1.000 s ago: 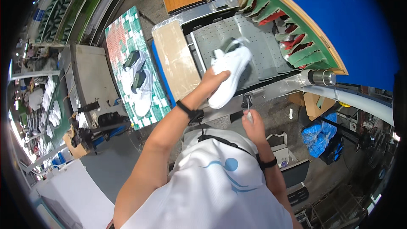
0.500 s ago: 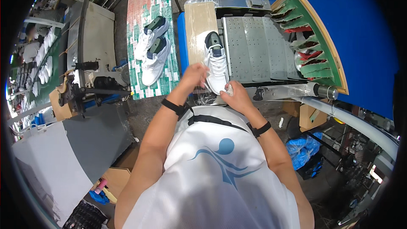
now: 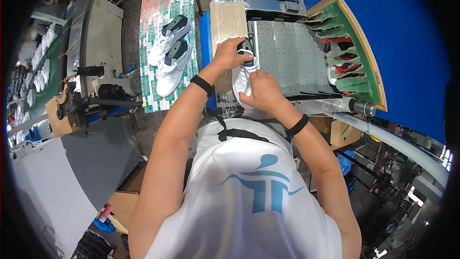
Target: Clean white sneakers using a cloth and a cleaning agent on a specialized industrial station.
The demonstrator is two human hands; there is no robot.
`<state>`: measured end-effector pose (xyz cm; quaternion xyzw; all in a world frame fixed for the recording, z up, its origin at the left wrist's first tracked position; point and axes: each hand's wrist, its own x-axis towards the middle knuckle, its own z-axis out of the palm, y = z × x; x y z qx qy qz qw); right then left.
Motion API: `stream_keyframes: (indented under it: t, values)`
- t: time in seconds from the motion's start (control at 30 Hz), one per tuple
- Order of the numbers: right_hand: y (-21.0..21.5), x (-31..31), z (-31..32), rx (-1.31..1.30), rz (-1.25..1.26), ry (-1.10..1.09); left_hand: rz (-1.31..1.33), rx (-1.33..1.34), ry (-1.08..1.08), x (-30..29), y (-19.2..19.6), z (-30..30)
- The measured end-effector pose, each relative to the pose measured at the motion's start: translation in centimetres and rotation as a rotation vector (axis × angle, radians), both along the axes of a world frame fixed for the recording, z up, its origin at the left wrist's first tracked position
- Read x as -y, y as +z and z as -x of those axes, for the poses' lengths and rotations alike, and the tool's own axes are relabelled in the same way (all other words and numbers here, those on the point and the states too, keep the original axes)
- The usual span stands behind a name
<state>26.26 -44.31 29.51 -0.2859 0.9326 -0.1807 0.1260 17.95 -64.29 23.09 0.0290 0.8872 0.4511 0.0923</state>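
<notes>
A white lace-up sneaker [image 3: 242, 80] with a dark collar and a dark green last inside lies before me, its toe toward my body. It rests at the border between a tan board and a grey conveyor [image 3: 280, 57]. My left hand [image 3: 230, 56] is closed on the sneaker's collar and tongue end, thumb across the opening. Around the side of the forefoot, by the laces, my right hand [image 3: 262, 90] grips with its thumb near the toe. My hands cover much of the collar and the right side of the shoe.
Two more white sneakers [image 3: 173, 69] with lasts stand on a green-and-white patterned table [image 3: 149, 84] to the left. A wood-framed opening with torn green flaps [image 3: 352, 57] borders the conveyor's right end. The tan board [image 3: 229, 19] extends away from me. A metal rail [image 3: 330, 106] runs along the near side.
My left hand has moved from the laces near the toe up to the collar. My right hand has shifted up along the shoe's side. The loose lace ends no longer show in my fingers.
</notes>
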Motion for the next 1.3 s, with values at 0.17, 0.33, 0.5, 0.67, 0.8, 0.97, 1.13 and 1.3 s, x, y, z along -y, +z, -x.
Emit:
stream_keyframes:
  t: [0.17, 0.33, 0.5, 0.67, 0.8, 0.97, 1.13, 1.3]
  values:
    - [-0.4, 3.6, -1.3, 0.421, 0.238, -0.13, 0.037, -0.065, 0.052, -0.5, -1.6, 0.1]
    - [1.2, 1.2, -3.8, 0.566, 0.332, 0.06, -0.048, 0.091, 0.033, 0.5, -0.3, 0.0]
    - [1.8, -3.3, 0.2, 0.242, 0.209, -0.315, -0.081, 0.008, 0.057, -0.8, -0.6, -1.0]
    - [-0.5, -4.8, 1.0, 0.1, 0.168, -0.137, -0.106, -0.099, 0.148, -2.1, -1.5, -1.3]
    - [7.2, -7.1, -3.9, 0.192, -0.065, -0.088, -0.273, -0.048, 0.163, -0.2, -3.1, -1.2]
    - [5.6, -8.4, -6.1, 0.281, 0.169, -0.198, -0.18, -0.097, 0.119, -1.1, -1.4, -1.2]
    - [-0.1, -3.7, -1.9, 0.147, 0.211, -0.225, -0.147, -0.099, 0.092, -1.4, -1.4, -0.9]
    - [-0.1, -3.6, -2.4, 0.153, 0.245, -0.195, -0.135, -0.111, 0.116, -1.4, -1.6, -1.2]
